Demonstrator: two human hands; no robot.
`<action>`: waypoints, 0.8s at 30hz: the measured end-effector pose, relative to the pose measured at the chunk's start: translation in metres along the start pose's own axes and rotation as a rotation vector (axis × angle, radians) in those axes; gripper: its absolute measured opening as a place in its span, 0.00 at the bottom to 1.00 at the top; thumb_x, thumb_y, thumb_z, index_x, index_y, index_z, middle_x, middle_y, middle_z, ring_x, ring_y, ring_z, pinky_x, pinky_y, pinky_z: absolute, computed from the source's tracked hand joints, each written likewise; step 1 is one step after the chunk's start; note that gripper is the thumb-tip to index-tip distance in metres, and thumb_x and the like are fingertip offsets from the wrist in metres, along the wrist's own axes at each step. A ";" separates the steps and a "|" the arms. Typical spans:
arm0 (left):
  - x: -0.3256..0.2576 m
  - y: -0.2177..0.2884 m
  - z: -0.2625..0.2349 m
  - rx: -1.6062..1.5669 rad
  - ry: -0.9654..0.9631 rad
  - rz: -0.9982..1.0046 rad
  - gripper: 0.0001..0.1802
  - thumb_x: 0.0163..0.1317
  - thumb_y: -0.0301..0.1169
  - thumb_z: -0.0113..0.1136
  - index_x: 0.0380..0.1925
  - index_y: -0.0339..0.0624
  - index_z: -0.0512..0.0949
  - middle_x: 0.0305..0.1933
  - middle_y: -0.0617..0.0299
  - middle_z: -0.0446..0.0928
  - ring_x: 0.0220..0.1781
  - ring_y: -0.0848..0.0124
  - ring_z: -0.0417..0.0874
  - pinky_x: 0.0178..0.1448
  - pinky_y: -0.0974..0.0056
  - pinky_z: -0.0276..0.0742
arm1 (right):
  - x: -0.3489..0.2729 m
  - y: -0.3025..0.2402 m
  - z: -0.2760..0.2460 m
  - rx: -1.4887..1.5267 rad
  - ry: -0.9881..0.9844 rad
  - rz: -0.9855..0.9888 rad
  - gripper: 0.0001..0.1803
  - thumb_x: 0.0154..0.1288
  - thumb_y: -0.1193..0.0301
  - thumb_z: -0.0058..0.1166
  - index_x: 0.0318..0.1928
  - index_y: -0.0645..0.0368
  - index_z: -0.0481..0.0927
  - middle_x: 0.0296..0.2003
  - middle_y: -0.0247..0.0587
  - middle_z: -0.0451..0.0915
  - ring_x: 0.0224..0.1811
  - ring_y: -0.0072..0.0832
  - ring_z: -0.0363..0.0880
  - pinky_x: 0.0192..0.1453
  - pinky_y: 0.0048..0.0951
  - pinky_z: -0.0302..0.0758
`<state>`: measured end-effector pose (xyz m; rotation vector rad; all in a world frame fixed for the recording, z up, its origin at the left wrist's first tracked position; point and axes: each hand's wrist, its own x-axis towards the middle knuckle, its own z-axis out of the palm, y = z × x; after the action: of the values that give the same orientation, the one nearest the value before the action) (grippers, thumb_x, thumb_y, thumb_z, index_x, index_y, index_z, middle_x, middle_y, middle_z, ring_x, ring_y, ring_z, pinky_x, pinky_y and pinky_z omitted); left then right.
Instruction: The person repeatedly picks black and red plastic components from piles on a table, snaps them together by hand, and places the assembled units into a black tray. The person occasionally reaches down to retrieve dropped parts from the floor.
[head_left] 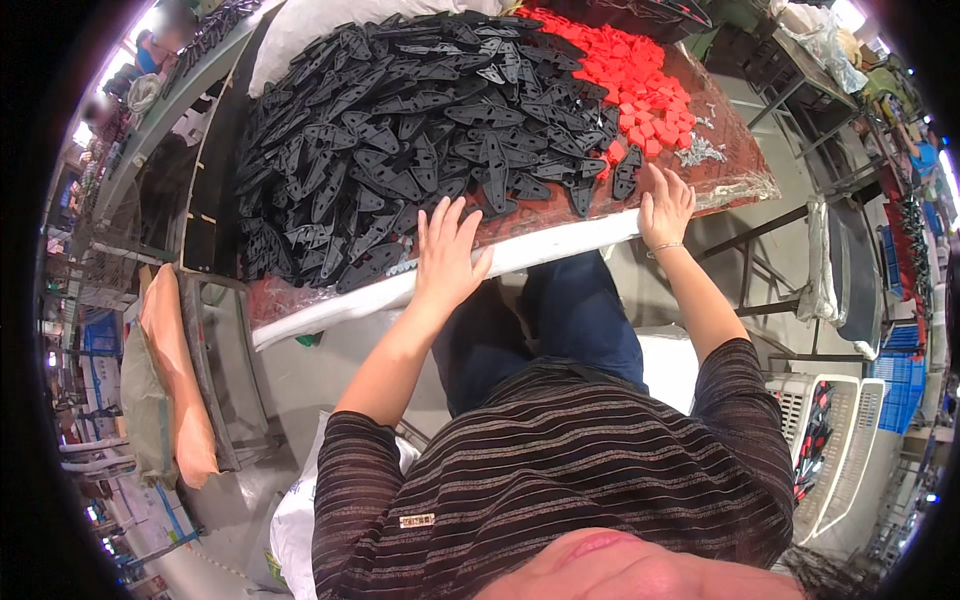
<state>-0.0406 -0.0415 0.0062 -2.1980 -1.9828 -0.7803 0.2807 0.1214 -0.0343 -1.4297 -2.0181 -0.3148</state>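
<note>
Resting both hands flat with fingers spread, holding nothing, we note the left hand (446, 255) at the near edge of the black plastic pieces (400, 130) and should slide the right hand (664, 207), beside a stray piece, under one part at a time.

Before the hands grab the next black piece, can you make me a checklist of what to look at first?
1. Left hand free: ok, it lies flat and open at the table edge.
2. Right hand free: ok, open, fingers on the table top.
3. Black pieces within reach: ok, the heap starts right at the left fingers.
4. Red pieces kept apart: ok, they lie in their own pile beside the black ones.
5. Small metal bits near the right hand: cannot tell what they are.
</note>
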 end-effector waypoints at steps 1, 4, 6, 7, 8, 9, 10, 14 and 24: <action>-0.001 0.000 -0.001 -0.020 0.014 0.002 0.28 0.50 0.38 0.62 0.52 0.40 0.71 0.62 0.49 0.62 0.69 0.52 0.55 0.72 0.42 0.44 | 0.000 0.000 -0.001 -0.006 -0.003 0.010 0.27 0.57 0.62 0.45 0.60 0.44 0.67 0.55 0.40 0.67 0.61 0.38 0.60 0.69 0.49 0.46; 0.000 -0.002 -0.002 -0.122 0.055 -0.003 0.27 0.48 0.35 0.63 0.51 0.39 0.72 0.61 0.50 0.64 0.68 0.52 0.56 0.71 0.44 0.46 | 0.000 0.005 0.000 0.002 -0.032 0.003 0.26 0.57 0.62 0.45 0.60 0.44 0.67 0.55 0.40 0.67 0.61 0.38 0.60 0.69 0.49 0.46; 0.007 -0.004 -0.007 -0.245 0.073 -0.021 0.27 0.47 0.32 0.64 0.50 0.39 0.73 0.60 0.50 0.65 0.67 0.51 0.57 0.71 0.46 0.48 | 0.003 0.005 -0.002 0.011 -0.071 0.017 0.24 0.57 0.61 0.48 0.57 0.45 0.70 0.53 0.39 0.69 0.60 0.38 0.61 0.69 0.48 0.46; 0.014 -0.002 -0.012 -0.311 0.150 -0.076 0.24 0.49 0.29 0.63 0.49 0.39 0.73 0.56 0.53 0.70 0.63 0.57 0.66 0.67 0.54 0.59 | 0.007 0.004 -0.004 0.020 -0.086 0.021 0.23 0.58 0.60 0.49 0.55 0.46 0.72 0.50 0.39 0.71 0.59 0.38 0.63 0.69 0.46 0.47; 0.017 0.003 -0.018 -0.670 0.102 -0.219 0.21 0.52 0.27 0.61 0.49 0.39 0.73 0.53 0.55 0.72 0.59 0.63 0.69 0.63 0.60 0.63 | 0.009 0.005 -0.009 0.212 -0.144 0.041 0.20 0.59 0.61 0.49 0.52 0.49 0.74 0.47 0.38 0.74 0.55 0.35 0.67 0.67 0.42 0.52; 0.026 0.014 -0.037 -1.025 0.062 -0.360 0.19 0.55 0.26 0.60 0.49 0.39 0.73 0.50 0.57 0.74 0.56 0.68 0.73 0.59 0.65 0.67 | 0.020 -0.002 -0.022 0.407 -0.197 0.046 0.18 0.61 0.61 0.50 0.50 0.52 0.76 0.44 0.37 0.76 0.51 0.32 0.70 0.65 0.37 0.57; 0.038 0.035 -0.074 -1.220 0.016 -0.335 0.15 0.60 0.23 0.54 0.48 0.36 0.73 0.44 0.62 0.75 0.47 0.76 0.75 0.51 0.72 0.70 | 0.034 -0.038 -0.057 1.111 -0.313 0.322 0.16 0.66 0.62 0.47 0.47 0.58 0.77 0.40 0.34 0.78 0.45 0.23 0.74 0.55 0.27 0.66; 0.073 0.099 -0.183 -1.439 -0.208 0.465 0.14 0.58 0.38 0.59 0.31 0.35 0.76 0.29 0.60 0.76 0.32 0.74 0.75 0.37 0.69 0.70 | 0.071 -0.122 -0.209 1.882 -0.720 -0.194 0.15 0.66 0.66 0.44 0.46 0.61 0.76 0.39 0.34 0.77 0.43 0.21 0.73 0.48 0.24 0.68; 0.034 0.156 -0.260 -1.763 0.287 0.786 0.08 0.55 0.32 0.59 0.26 0.38 0.78 0.27 0.63 0.77 0.30 0.76 0.76 0.33 0.72 0.72 | 0.081 -0.163 -0.295 2.439 -0.464 -0.741 0.08 0.62 0.69 0.47 0.38 0.56 0.77 0.30 0.27 0.72 0.32 0.15 0.68 0.38 0.17 0.65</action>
<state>0.0267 -0.1361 0.2888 -2.5415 0.2958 -2.8870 0.2213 -0.0357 0.2693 0.8332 -1.3111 1.6804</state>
